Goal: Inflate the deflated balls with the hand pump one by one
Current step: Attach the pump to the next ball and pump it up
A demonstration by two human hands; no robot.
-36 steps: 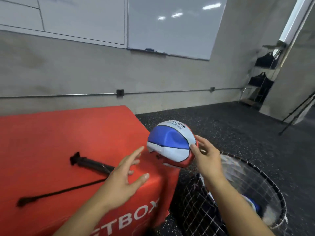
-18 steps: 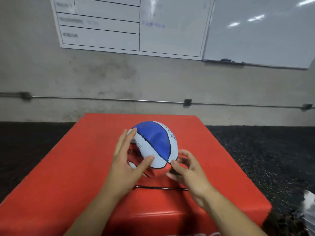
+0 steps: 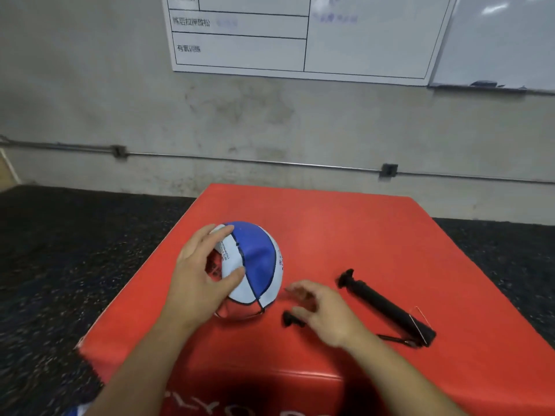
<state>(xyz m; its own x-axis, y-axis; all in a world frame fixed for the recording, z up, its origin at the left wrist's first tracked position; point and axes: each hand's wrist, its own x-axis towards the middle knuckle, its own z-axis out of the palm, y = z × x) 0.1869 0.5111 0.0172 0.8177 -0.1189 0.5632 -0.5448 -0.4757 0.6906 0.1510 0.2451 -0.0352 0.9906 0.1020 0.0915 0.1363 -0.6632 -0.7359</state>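
Observation:
A sagging, deflated ball (image 3: 255, 265) with blue, white and red panels rests on the red box (image 3: 345, 235), left of centre. My left hand (image 3: 201, 277) grips its left side, thumb pressed on a white panel. My right hand (image 3: 324, 310) hovers just right of the ball with fingers apart and blurred, right above the black nozzle end (image 3: 289, 319) of the pump hose. The black hand pump (image 3: 384, 307) lies diagonally on the box to the right of that hand, apart from it.
The red box stands on dark speckled flooring (image 3: 75, 250) against a grey concrete wall with a metal conduit (image 3: 240, 160). Whiteboards (image 3: 300, 40) hang above. A blue-and-white scrap shows at the bottom left edge (image 3: 76, 411).
The ball went from the box's right edge to its top, left of centre. My right hand let go of it and moved right to the hose end; the view swung left.

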